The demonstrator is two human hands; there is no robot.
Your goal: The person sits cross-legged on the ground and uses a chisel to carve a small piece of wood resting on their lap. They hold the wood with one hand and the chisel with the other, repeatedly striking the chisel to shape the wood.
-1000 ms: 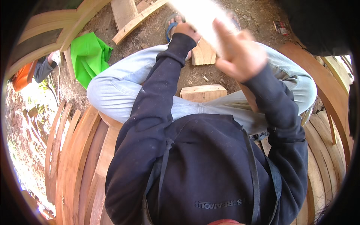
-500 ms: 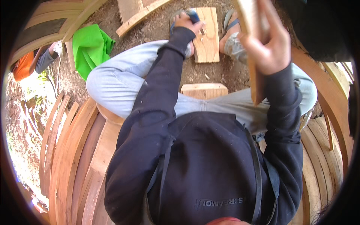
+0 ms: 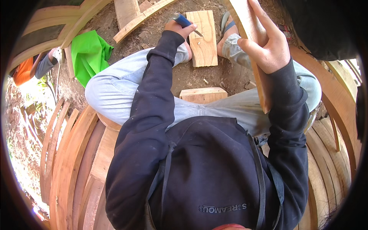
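Left hand (image 3: 181,30): wrapped round a blue-handled tool (image 3: 181,20), blade over the wood block (image 3: 204,51).
Right hand (image 3: 271,50): fingers spread, gripping a board (image 3: 257,27).
Wood block: between the feet (image 3: 223,48).
Progress: pale chip or mark (image 3: 199,43); begun, we judge; remainder we cannot tell.

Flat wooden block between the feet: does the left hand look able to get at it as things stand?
Probably yes: the left hand is close beside the wooden block, with nothing visible blocking the way, though it grips a blue-handled tool.
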